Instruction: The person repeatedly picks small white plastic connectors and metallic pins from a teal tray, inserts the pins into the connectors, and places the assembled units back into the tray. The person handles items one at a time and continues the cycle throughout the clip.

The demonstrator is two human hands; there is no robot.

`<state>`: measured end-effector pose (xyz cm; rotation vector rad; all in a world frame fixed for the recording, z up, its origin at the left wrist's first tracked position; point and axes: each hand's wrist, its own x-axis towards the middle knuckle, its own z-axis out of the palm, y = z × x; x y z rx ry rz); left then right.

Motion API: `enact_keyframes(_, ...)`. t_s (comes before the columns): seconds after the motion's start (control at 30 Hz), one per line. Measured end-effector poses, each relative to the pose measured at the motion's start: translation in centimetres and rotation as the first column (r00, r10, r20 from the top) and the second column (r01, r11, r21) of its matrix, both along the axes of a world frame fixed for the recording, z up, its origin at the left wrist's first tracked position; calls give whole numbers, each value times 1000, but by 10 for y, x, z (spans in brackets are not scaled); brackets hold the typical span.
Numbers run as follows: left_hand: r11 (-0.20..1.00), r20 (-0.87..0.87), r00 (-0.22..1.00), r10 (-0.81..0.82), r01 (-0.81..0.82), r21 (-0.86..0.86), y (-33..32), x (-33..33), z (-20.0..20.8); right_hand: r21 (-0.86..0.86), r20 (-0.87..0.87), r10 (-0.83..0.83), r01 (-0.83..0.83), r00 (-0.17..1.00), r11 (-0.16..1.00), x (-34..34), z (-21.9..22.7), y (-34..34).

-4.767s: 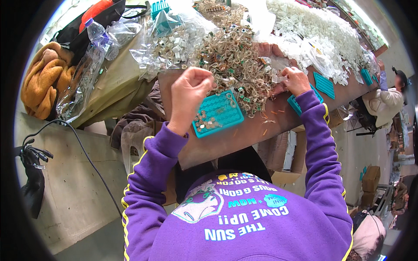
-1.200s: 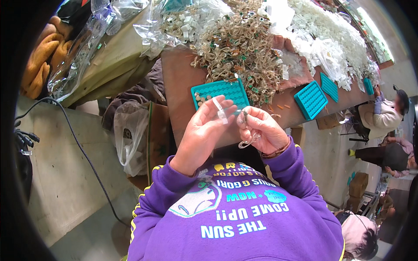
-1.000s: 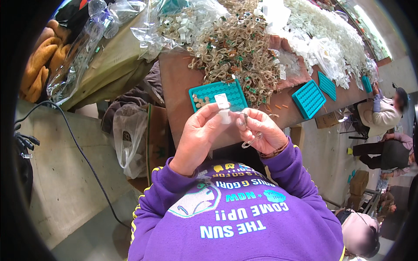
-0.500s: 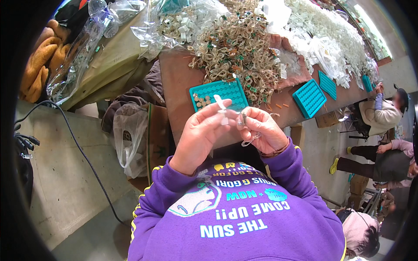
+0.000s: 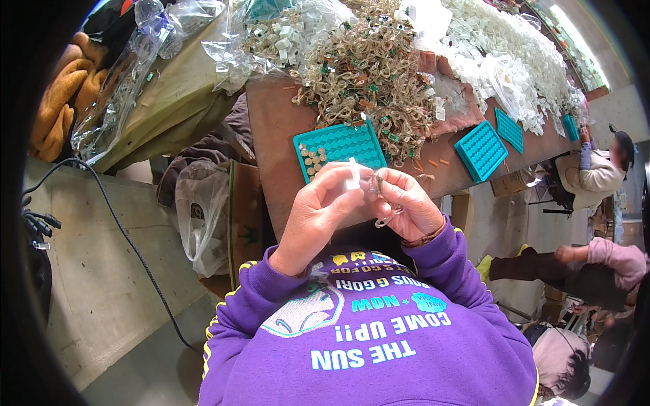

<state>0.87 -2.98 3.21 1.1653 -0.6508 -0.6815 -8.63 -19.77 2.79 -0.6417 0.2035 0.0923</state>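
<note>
My left hand (image 5: 318, 206) pinches a small white plastic piece (image 5: 353, 174) between thumb and fingers. Close beside it, my right hand (image 5: 412, 204) grips a small clear-cable part (image 5: 387, 220), whose thin loop hangs below the fingers; its other end is too small to make out. The fingertips of both hands nearly meet over the table's near edge. Just beyond them lies a teal ridged tray (image 5: 349, 143), partly hidden by my left hand. Several small round tan pieces (image 5: 313, 161) sit in its left side.
A heap of looped cables with small green and orange parts (image 5: 372, 81) rises behind the tray. White plastic pieces (image 5: 501, 54) pile up at the far right. More teal trays (image 5: 481, 151) lie on the right. A plastic bag (image 5: 202, 216) hangs at left. Co-workers (image 5: 599, 172) are at right.
My left hand has closed in around the white piece and shifted slightly right, toward my right hand. The right hand stays nearly in place. A co-worker at the right has moved.
</note>
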Motion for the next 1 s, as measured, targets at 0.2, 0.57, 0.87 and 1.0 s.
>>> enact_keyframes(0.2,999,10,1000,-28,28,-23,-2,1,-2,7,26,-17,17,1000,1000,0,-1,1)
enact_keyframes(0.57,996,-333,943,-20,-8,-84,-1,-4,-8,-77,11,-82,83,997,994,0,-3,2)
enact_keyframes(0.87,988,-451,891,57,-114,-102,-1,-2,-17,-360,-19,-84,72,996,930,2,5,10)
enact_keyframes(1.0,991,-358,928,105,-128,-41,-2,-3,-13,-463,-32,-106,80,994,883,2,11,12)
